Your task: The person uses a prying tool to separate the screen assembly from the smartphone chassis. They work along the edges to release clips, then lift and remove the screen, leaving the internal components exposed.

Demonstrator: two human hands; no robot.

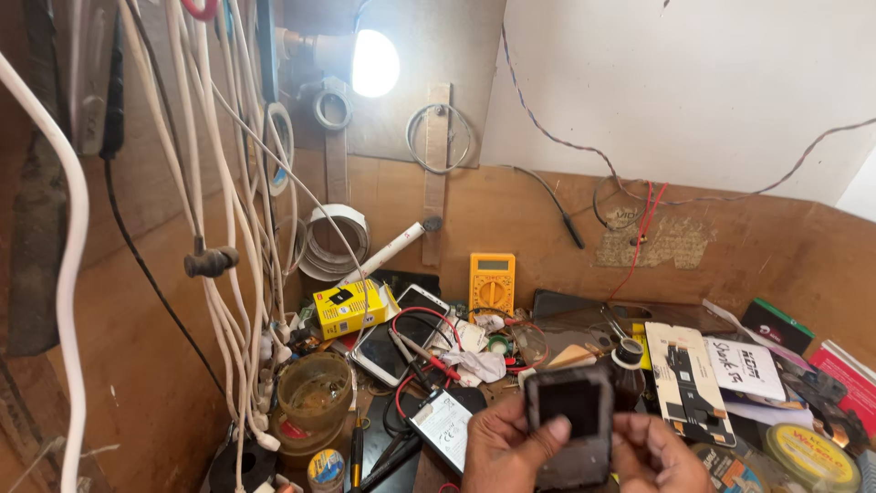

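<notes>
Cluttered wooden workbench (pixel 547 196), front edge: small dark device (pixel 573 422) held upright, long axis vertical, between both hands. Left hand (pixel 505 445) thumb pressed on its face, right hand (pixel 653 454) fingers closed on its right edge.

A yellow box (pixel 348 309) with a black patch lies at nine o'clock on the cluttered bench, beside a dark-screened white phone (pixel 399 335). At twelve o'clock a yellow multimeter (pixel 492 283) shows its grey display; at three o'clock sits a white card package (pixel 687 381) with black parts and a white label (pixel 745 368).
</notes>
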